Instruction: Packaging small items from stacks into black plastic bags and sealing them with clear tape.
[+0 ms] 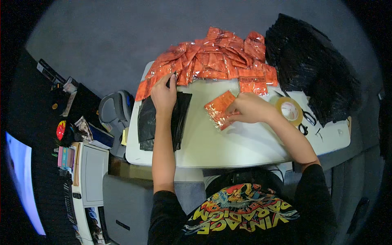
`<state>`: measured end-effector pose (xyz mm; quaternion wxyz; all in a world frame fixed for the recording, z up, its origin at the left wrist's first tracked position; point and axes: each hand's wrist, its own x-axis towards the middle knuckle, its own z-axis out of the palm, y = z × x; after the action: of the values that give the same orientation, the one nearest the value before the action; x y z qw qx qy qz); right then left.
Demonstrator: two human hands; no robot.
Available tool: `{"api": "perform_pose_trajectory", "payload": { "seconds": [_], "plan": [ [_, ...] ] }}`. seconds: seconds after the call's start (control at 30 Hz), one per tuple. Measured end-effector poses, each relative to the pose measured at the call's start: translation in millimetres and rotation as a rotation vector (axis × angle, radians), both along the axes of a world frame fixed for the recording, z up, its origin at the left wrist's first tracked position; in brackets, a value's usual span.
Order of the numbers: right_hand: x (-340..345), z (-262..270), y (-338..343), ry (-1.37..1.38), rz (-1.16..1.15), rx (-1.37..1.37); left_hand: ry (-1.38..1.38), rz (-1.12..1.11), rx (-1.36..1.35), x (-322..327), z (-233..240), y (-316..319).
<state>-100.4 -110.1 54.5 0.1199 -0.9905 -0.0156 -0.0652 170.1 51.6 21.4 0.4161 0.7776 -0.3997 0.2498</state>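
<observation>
My right hand grips the near right edge of an orange packet in clear, shiny plastic, tilted over the white table. Above the stack of folded black plastic bags, my left hand pinches a small black thing; the fingers hide most of it. The left forearm crosses over those bags. Just beyond both hands spreads a heap of similar orange packets in clear wrapping. One single packet with a dark printed strip lies flat at the heap's near right side.
Right of my right hand lie a roll of clear tape and black-handled scissors. A large pile of black plastic bags covers the table's right end and hangs past its edge. Grey chairs and a white cabinet stand left.
</observation>
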Motion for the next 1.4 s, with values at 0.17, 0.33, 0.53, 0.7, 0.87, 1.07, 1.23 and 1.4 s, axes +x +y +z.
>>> {"api": "perform_pose_trajectory", "payload": {
  "seconds": [0.17,0.33,0.53,0.7,0.87,1.07,1.23,1.4],
  "plan": [
    [39.2,-83.7,1.6,-0.357,-0.006,-0.005,0.163,-0.174,0.204,-19.1,-9.0,-10.5],
    [54.3,-112.9,12.0,-0.046,-0.175,-0.056,0.196,-0.458,0.380,-13.0,-35.8,-14.2],
    [30.7,-108.3,21.4,-0.015,-0.184,-0.029,0.264,-0.389,0.312,-0.8,-18.8,-3.6],
    [-12.5,-113.7,37.3,-0.043,-0.146,-0.029,0.159,-0.172,0.458,-0.2,-7.6,5.3],
    [-20.1,-98.9,40.1,-0.227,-0.121,0.114,0.178,0.001,0.696,58.5,-30.0,48.5],
    [-15.8,-68.9,-9.1,-0.666,-0.125,0.171,0.238,0.076,0.665,59.3,-25.2,35.7],
    [-37.3,-35.2,-1.2,-0.841,0.150,-0.014,0.340,-0.103,0.503,83.4,-43.0,35.9],
    [-50.9,-37.7,14.6,-0.141,0.148,0.174,0.347,-0.172,0.483,83.4,-58.8,36.5]
  ]
}}
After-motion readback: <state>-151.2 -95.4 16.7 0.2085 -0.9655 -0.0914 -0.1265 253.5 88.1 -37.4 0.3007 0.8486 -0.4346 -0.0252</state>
